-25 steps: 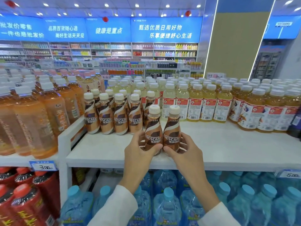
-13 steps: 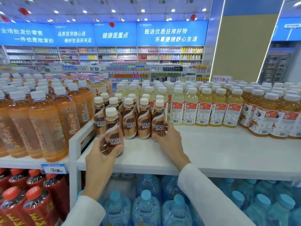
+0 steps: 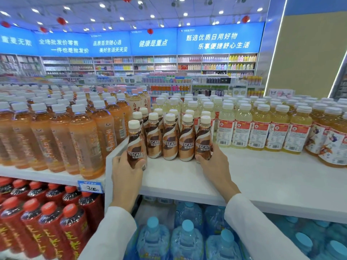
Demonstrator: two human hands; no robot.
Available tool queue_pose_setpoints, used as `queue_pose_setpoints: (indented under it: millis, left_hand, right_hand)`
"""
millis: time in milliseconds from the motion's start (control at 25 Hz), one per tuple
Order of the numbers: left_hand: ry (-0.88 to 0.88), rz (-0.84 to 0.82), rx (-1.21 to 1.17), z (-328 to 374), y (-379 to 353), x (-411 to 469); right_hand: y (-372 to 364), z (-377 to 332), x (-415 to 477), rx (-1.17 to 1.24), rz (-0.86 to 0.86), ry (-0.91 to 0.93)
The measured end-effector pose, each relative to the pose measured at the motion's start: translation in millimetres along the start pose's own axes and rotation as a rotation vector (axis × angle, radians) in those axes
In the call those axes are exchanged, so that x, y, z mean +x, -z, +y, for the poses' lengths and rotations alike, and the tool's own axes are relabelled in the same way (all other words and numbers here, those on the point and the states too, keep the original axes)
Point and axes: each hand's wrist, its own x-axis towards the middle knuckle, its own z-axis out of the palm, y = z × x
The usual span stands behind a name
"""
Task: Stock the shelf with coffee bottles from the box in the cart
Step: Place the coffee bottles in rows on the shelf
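Coffee row (image 3: 170,141) stands on the shelf (image 3: 244,175). Left hand (image 3: 127,166) grips the left bottle (image 3: 134,145), right hand (image 3: 212,162) grips the right bottle (image 3: 203,141), both seemingly nearly placed; the box is unseen, remainder unknown.

The left hand (image 3: 127,166) grips the lower body of the left-end coffee bottle (image 3: 134,143), upright at the left front corner of the white shelf (image 3: 253,177). The right hand (image 3: 212,164) grips the base of the right-end coffee bottle (image 3: 203,141). Between them stands a row of coffee bottles (image 3: 170,141), upright and touching. Orange tea bottles (image 3: 84,139) stand to the left, pale yellow bottles (image 3: 242,128) to the right. Water bottles (image 3: 185,239) fill the shelf below.
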Motion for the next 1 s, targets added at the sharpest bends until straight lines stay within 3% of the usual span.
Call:
queue_pose_setpoints:
  millis: [240,1000]
  left_hand:
    - [0.076,0.067,0.025,5,-10,8]
    - [0.063,0.195,0.081,2,-30,5]
  right_hand:
    - [-3,2,5,0.009,-0.007,-0.005]
    - [-6,5,8,0.003,-0.021,-0.007]
